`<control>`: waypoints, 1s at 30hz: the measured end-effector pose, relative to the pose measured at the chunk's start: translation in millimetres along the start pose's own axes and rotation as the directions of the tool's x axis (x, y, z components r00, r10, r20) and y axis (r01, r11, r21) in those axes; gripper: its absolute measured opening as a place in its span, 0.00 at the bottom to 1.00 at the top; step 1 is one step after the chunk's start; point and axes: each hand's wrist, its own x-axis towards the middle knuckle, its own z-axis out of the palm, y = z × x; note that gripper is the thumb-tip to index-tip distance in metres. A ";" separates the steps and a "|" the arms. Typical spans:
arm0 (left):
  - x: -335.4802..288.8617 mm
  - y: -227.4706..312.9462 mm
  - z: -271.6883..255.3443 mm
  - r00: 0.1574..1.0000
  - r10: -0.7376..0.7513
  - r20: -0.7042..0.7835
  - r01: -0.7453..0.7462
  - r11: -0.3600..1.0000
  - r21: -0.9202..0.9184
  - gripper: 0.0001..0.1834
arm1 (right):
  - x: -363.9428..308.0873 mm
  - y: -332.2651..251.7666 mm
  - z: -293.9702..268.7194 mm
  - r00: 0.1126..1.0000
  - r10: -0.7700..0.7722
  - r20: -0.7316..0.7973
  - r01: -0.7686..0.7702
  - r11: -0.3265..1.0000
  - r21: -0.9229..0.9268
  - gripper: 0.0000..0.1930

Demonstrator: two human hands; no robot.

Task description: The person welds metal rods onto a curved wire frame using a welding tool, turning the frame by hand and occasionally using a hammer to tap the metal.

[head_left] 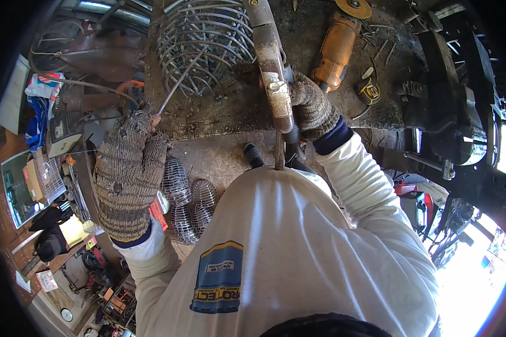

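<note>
My left hand [130, 174], in a brown knitted glove, has its fingertips closed on the near end of a thin metal rod [177, 87]. The rod slants away to the right over a cage of bent metal rods [216, 25] on the workbench. My right hand [314, 106], gloved likewise, is wrapped round the worn, pale-spotted handle of what looks like a welding torch [272, 70]. The torch's front end runs past the upper edge of the view, and its cable hangs toward my body. Some fingers of the right hand are hidden behind the handle.
An orange angle grinder [337, 48] and a yellow tape measure [369, 91] lie on the dark workbench [230, 121] at the right. Below its near edge, several wire baskets [177, 185] stand beside my left forearm. A heavy metal vise-like block [461, 112] is at far right.
</note>
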 end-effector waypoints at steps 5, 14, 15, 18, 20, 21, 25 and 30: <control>0.5 -3.0 0.7 0.998 0.060 0.004 -0.061 0.998 0.029 0.20 | -0.3 1.1 1.0 0.998 0.005 -0.063 -0.005 1.000 0.008 0.23; 1.8 2.2 -1.6 1.000 0.016 0.019 -0.017 1.000 0.020 0.21 | 3.4 4.1 -4.3 1.000 0.013 0.005 -0.013 1.000 -0.010 0.24; 1.5 2.2 -1.1 1.000 0.017 0.019 -0.017 1.000 0.019 0.21 | 4.6 4.8 -3.2 1.000 0.012 0.005 -0.012 1.000 -0.010 0.24; -0.2 2.0 -0.1 1.000 0.004 0.020 -0.005 0.999 0.033 0.21 | 7.7 4.0 -0.3 1.000 0.012 -0.009 -0.013 0.995 -0.095 0.23; -0.8 2.3 -0.4 1.000 0.015 0.012 -0.015 0.999 0.038 0.21 | 8.0 1.8 -0.8 0.998 0.046 0.036 -0.044 0.996 -0.076 0.23; -0.5 2.6 -0.6 1.000 0.013 0.011 -0.014 0.999 0.038 0.21 | 8.3 2.6 -1.1 0.998 0.047 0.037 -0.044 0.996 -0.077 0.23; 0.8 4.5 -1.3 1.000 -0.004 0.030 0.002 0.997 0.071 0.20 | 7.1 3.1 0.4 1.000 0.016 0.015 -0.015 0.999 -0.052 0.23; -1.7 3.2 -0.3 1.000 -0.016 0.016 0.016 1.000 0.002 0.20 | 8.2 2.2 -4.9 0.998 0.046 -0.031 -0.048 0.995 -0.086 0.22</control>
